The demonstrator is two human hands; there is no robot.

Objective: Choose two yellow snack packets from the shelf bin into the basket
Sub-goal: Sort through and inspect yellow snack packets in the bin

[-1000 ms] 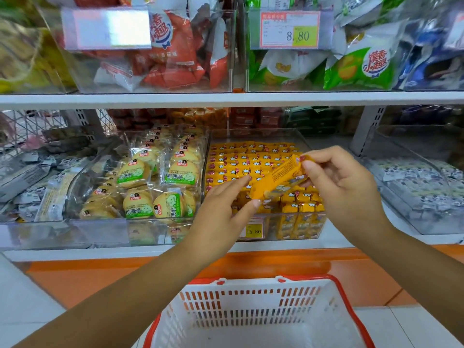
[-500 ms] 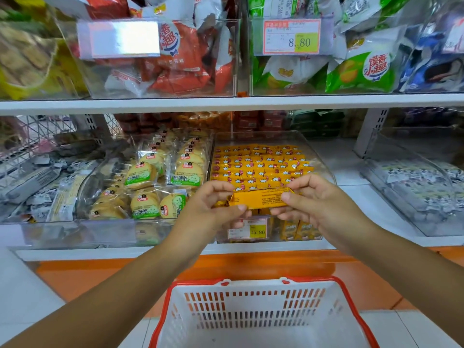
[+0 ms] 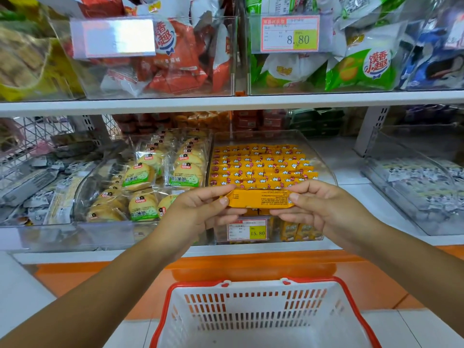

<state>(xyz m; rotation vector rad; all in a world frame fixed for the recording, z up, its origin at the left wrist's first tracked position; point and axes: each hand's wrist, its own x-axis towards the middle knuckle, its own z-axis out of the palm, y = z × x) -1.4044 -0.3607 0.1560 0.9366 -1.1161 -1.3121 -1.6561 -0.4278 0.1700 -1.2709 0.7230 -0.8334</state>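
Both hands hold one yellow packet [image 3: 259,201] in the air, in front of the shelf [image 3: 351,177]. The left hand [image 3: 198,212] pinches the end at 9 o'clock, thumb in front and fingers behind. The right hand [image 3: 324,209] pinches the end at 3 o'clock the same way. The packet lies long from side to side, and the side with the small print faces the person.

The shelf bin [image 3: 326,169] it belongs to sits just behind it, at 12 o'clock from the packet. It is a clear box, full of rows of the same yellow packets. A price tag [image 3: 247,229] on the front of the bin shows at 6 o'clock, just under the packet.

The basket [image 3: 256,282] waits low down at 6 o'clock, well under the hands, with its open top facing up. No packet shows in the part of it that I can see.

So I think this is packet number one, picked and being looked at, but not yet put away. Next, one hand needs to let go and the other needs to carry the packet down to 6 o'clock and drop it in the basket. Then a hand must reach up to 12 o'clock for a second yellow packet
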